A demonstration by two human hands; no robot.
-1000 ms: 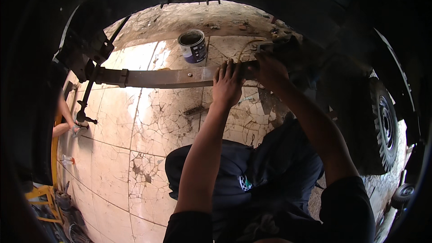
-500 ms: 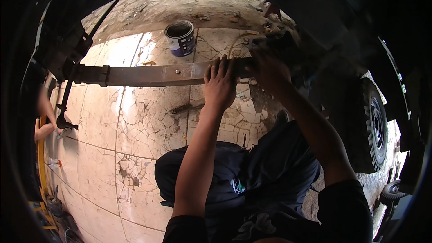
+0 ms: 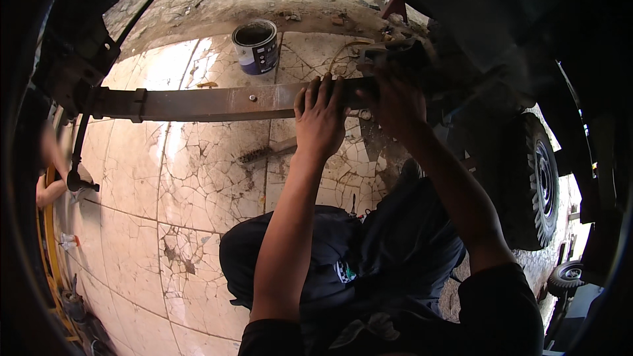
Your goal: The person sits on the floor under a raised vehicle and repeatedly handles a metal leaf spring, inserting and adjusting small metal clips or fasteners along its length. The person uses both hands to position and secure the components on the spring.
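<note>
A long brown steel bar, which looks like a leaf spring, runs across in front of me, with a clamp band at its left part and a bolt head on its face. My left hand lies over the bar right of the bolt, its fingers stretched out and slightly apart. Close beside it on the right, my right hand is at the bar's shadowed end. Deep shade hides its fingertips and whether they grip anything. A wire brush rests on the cracked tiles under the bar.
Beyond the bar stands an open paint can. A dark block-like part sits near my right hand. To the right is a vehicle wheel. At the far left, another person's arm shows beside a yellow frame.
The whole view has shifted a little, so the can, bar and brush appear further left, with the can and bar slightly higher. Both hands keep nearly the same place on the bar.
</note>
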